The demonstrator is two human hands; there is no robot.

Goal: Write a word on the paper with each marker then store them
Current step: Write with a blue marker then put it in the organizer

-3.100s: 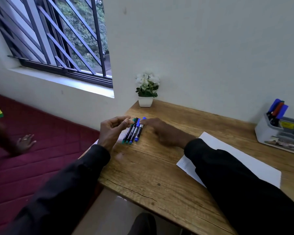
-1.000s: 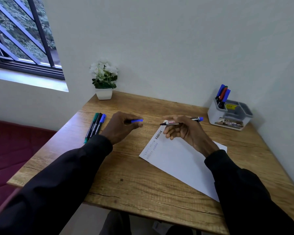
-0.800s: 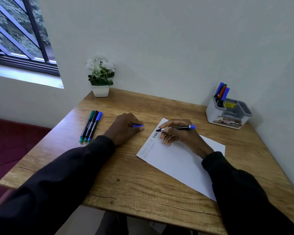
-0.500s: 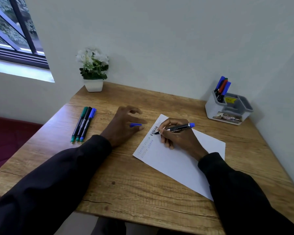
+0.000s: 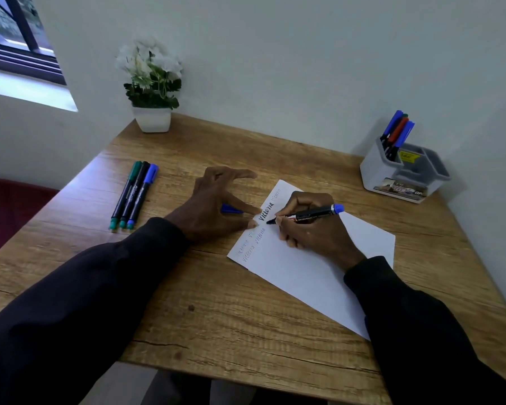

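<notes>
Right now my right hand (image 5: 313, 229) is wrapped round a black-barrelled marker with a blue end (image 5: 310, 214), its tip on the white sheet of paper (image 5: 319, 276) just beside the bold black word "Victoria". My left hand (image 5: 214, 211) pins the sheet's left edge with two fingertips and pinches a small blue cap (image 5: 230, 209). If those fingertips lift, I judge the sheet could skid on the wooden counter (image 5: 246, 317) and smear wet ink. Fainter words nearer me seem to read "Victoria" too. Three capped markers, green, black and blue (image 5: 133, 194), lie near the counter's left edge, their barrel print too small to read. The grey plastic organiser (image 5: 374, 173) at the far right corner has a sticker ending "OP".
</notes>
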